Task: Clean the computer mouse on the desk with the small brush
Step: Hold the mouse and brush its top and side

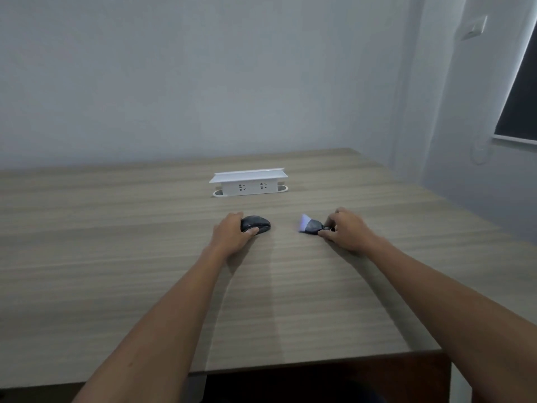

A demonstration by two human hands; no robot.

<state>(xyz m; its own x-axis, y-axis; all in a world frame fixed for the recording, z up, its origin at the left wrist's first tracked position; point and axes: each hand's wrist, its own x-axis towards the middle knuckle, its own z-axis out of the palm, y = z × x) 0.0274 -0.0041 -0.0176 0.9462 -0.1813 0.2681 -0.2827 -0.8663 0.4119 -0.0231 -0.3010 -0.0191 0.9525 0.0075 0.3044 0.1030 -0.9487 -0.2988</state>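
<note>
A wide wood-grain counter runs to the wall, with a white socket box standing at its middle. The left hand curls around the black mouse, which sits on the counter. Well apart to its right, the right hand pinches the small brush, its pale bristles pointing toward the mouse.
</note>
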